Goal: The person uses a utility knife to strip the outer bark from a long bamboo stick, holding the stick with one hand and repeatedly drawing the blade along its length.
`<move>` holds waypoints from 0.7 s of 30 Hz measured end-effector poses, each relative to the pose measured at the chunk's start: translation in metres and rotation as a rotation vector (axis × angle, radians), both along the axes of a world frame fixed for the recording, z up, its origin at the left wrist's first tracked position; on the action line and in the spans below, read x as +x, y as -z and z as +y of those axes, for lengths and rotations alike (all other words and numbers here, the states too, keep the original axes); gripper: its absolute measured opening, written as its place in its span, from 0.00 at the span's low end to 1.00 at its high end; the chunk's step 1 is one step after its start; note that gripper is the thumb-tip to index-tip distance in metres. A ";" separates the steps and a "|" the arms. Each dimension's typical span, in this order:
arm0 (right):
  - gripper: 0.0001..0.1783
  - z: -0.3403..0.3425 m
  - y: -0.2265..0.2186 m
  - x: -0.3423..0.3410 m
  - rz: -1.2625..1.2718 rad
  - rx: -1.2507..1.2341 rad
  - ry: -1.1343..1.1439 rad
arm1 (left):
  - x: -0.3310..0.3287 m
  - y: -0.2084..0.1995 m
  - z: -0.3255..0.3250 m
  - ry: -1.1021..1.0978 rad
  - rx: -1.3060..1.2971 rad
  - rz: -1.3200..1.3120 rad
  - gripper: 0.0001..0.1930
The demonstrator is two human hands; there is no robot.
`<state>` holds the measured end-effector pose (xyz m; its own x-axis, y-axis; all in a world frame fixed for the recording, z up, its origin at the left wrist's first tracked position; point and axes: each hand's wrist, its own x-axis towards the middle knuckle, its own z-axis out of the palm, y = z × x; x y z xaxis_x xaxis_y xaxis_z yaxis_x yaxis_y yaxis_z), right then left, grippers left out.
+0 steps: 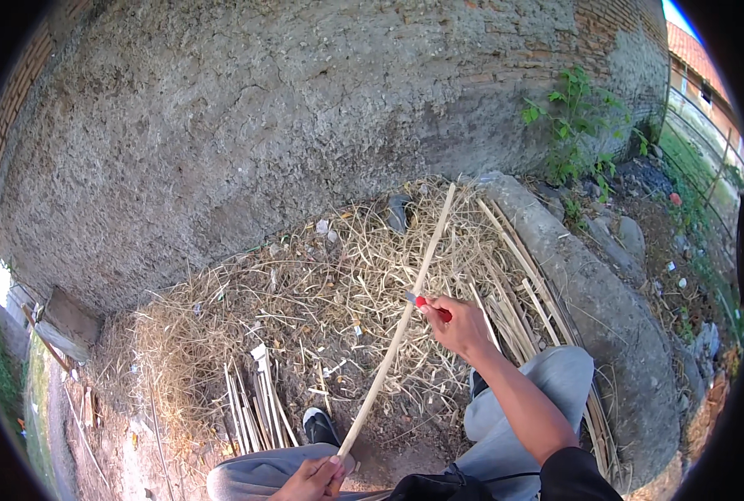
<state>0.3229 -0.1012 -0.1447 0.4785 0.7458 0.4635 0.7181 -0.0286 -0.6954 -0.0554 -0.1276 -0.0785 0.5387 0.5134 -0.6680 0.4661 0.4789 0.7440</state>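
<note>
A long pale bamboo strip (385, 365) slants from my lap up toward the wall. Its near end sits in my left hand (309, 481), with the fingers closed round it low in the view. Farther up, my right hand (459, 327) grips a knife (436, 310) with a red handle. The short grey blade lies against or right beside the strip's edge; I cannot tell whether it cuts into it. My right arm reaches across above my bent right knee. Part of my left hand is cut off by the lower edge.
Shavings (305, 309) cover the ground. Cut strips (259, 409) lie by my left shoe (320, 427), and more strips (514, 327) lie at the right, along a long concrete ledge (593, 288). A rough wall (305, 125) rises ahead, with a green plant (574, 121) at its right.
</note>
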 end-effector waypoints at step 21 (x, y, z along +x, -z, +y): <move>0.12 0.013 0.033 -0.011 -0.056 -0.312 -0.020 | -0.084 -0.017 -0.059 -0.008 -0.007 0.108 0.20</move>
<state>0.3117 -0.0884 -0.1778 0.4421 0.8653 0.2360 0.7579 -0.2196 -0.6143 -0.1389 -0.1868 -0.0616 0.4589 0.5125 -0.7258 0.5397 0.4881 0.6859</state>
